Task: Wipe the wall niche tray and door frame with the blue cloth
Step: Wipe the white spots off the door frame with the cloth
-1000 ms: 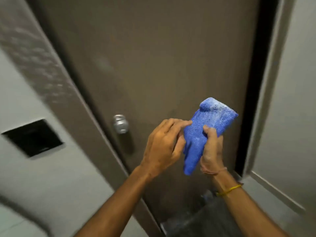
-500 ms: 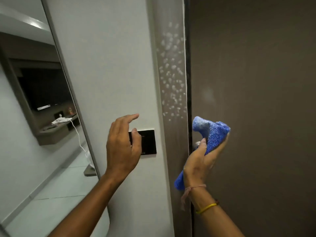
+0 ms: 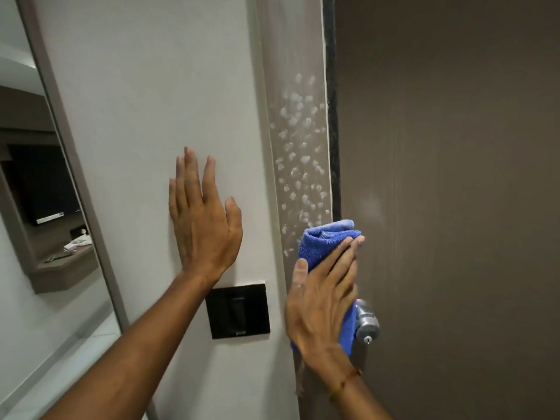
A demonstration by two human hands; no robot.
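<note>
The folded blue cloth (image 3: 322,244) is pressed flat against the grey-brown door frame (image 3: 295,71) by my right hand (image 3: 324,301), just below a patch of white foam spots (image 3: 298,153) on the frame. Part of the cloth hangs under my palm beside the door knob. My left hand (image 3: 201,219) lies flat and open on the white wall (image 3: 145,86), left of the frame and above a black switch plate (image 3: 238,310). No wall niche tray shows in this view.
The brown door (image 3: 454,192) fills the right side, with its silver knob (image 3: 366,324) just right of my right hand. A tall mirror (image 3: 39,237) with a grey frame stands at the left and reflects a shelf and a dark screen.
My left hand rose from in front of the switch plate and flattened on the wall. My right hand turned palm-down, pressing the cloth onto the frame. The view earlier swung from door to frame.
</note>
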